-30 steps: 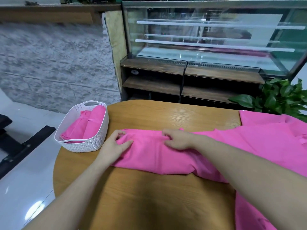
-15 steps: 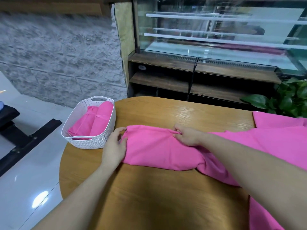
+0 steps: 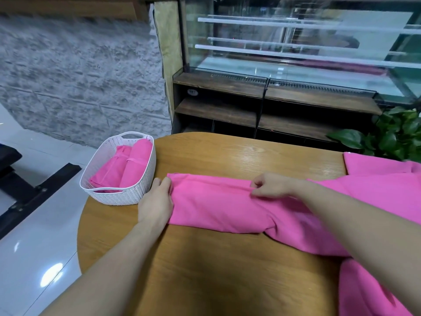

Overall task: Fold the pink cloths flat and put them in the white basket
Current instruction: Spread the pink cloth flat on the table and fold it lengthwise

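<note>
Pink cloth (image 3: 218,208) lying part-folded across the middle of the round wooden surface (image 3: 227,156), a smooth soft band with a straight far edge and a rounded left end, bunching toward 4 o'clock into the loose pile of pink fabric (image 3: 382,192) at 3 o'clock. Left hand (image 3: 156,201) pressed against the left end, fingers (image 3: 165,184) closed on the fold there. Right hand (image 3: 272,184) on the far edge, fingertips pinched together on the hem. White basket (image 3: 127,195) at 10 o'clock, just beside the left hand, oval, woven-patterned plastic with cut-out handles, sitting at the surface's rim, possibly a little over it. Folded pink cloths (image 3: 127,165) inside, standing side by side. Bare grained wood open at 12 o'clock and again at 6 o'clock. Glossy pale floor (image 3: 29,258) beyond the curved left edge. Rough grey stone-textured wall (image 3: 79,76) at 11 o'clock, dark wooden shelving (image 3: 273,103) under a glass case at 12, green leafy plant (image 3: 391,133) at 2.
</note>
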The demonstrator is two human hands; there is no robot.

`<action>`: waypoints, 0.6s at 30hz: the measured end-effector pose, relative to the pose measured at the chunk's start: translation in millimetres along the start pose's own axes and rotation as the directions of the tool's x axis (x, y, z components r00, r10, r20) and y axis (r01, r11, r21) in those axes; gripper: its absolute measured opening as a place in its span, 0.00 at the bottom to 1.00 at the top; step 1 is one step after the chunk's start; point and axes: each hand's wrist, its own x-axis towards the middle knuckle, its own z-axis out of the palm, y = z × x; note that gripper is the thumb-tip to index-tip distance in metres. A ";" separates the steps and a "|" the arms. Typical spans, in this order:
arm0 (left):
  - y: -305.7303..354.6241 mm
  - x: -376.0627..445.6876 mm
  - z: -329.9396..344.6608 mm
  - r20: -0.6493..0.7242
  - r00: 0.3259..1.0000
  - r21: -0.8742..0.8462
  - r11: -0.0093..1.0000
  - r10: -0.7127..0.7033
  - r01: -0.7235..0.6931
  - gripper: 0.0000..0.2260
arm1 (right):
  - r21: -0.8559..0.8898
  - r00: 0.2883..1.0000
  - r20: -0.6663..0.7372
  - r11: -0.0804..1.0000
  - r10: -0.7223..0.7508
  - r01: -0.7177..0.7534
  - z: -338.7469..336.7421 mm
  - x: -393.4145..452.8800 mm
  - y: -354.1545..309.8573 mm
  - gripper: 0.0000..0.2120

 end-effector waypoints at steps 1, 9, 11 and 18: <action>0.4 0.3 -0.6 0.005 1.000 -0.005 1.000 -0.005 0.005 0.03 | -0.011 1.000 -0.014 1.000 -0.021 0.021 1.7 -1.2 4.3 0.07; 6.3 -14.7 -2.1 -0.046 0.999 0.033 0.999 0.023 -0.021 0.10 | -0.036 0.976 -0.213 0.999 -0.042 0.036 8.3 0.0 2.8 0.11; 4.1 -15.7 0.8 -0.026 0.995 0.100 0.991 0.093 -0.090 0.06 | -0.078 0.976 -0.214 0.997 -0.044 0.027 7.4 2.3 2.1 0.12; 5.3 2.4 -0.6 0.036 0.983 0.363 0.914 0.183 -0.183 0.11 | -0.027 0.988 -0.152 0.999 0.018 -0.022 -1.4 -17.5 25.7 0.14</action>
